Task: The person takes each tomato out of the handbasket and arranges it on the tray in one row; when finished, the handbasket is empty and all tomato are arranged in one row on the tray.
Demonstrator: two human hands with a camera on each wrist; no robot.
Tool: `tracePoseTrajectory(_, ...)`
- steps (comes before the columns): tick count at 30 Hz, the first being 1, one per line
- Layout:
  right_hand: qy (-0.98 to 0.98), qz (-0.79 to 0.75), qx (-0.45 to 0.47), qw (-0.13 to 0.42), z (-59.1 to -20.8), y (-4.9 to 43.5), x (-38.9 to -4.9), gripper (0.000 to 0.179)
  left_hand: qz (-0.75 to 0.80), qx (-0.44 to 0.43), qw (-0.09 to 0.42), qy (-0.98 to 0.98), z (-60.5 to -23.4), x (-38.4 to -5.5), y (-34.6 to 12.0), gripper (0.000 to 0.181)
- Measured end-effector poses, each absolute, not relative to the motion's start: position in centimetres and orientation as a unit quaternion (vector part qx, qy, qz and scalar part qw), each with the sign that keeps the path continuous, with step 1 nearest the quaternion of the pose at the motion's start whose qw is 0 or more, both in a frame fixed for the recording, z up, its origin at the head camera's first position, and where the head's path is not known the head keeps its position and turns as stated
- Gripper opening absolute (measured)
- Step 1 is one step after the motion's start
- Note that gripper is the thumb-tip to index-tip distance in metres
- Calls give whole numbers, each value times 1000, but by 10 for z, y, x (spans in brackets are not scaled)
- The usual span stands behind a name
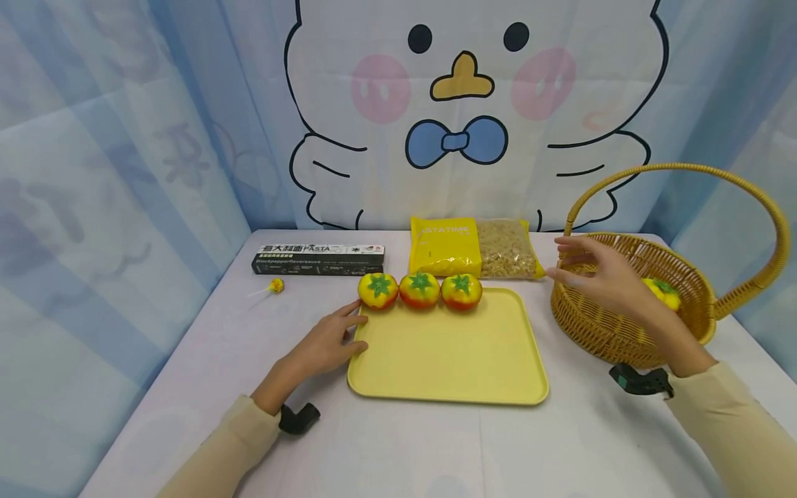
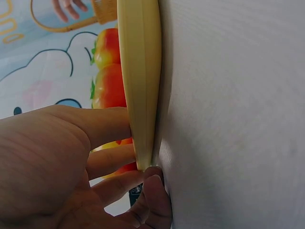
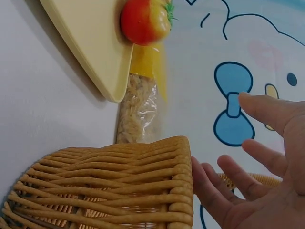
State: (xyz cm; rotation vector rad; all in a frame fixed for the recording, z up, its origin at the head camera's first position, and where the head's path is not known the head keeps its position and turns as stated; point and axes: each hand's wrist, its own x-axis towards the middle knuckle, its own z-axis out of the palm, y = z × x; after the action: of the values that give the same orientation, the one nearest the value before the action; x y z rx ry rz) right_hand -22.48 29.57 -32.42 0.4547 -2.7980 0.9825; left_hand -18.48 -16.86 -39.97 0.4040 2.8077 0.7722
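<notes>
The left hand (image 1: pixel 326 342) is at the left side of a pale yellow tray (image 1: pixel 448 360), thumb and fingertips touching its rim, with loosely bent fingers. Along the tray's back edge sit three red-and-yellow toy tomatoes with green leaves: a left one (image 1: pixel 378 290), a middle one (image 1: pixel 420 290) and a right one (image 1: pixel 461 292). Above the left part of a wicker basket (image 1: pixel 579 325) hovers the right hand (image 1: pixel 604 277), its fingers spread and holding nothing. Inside the basket a yellow piece with green leaves (image 1: pixel 663 294) shows partly behind the right forearm.
Behind the tray lie a yellow pasta bag (image 1: pixel 445 245) with a clear window and, farther left, a long dark pasta box (image 1: pixel 319 261). A small yellow lollipop (image 1: pixel 277 285) lies before the box. The basket's tall handle (image 1: pixel 772 214) arches up on the right.
</notes>
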Motion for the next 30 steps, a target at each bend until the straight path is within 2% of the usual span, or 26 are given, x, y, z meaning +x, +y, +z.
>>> tracePoseTrajectory(30, -953, 273, 111, 70, -331, 343, -219, 63, 259, 131, 103, 952, -398, -183, -167, 53)
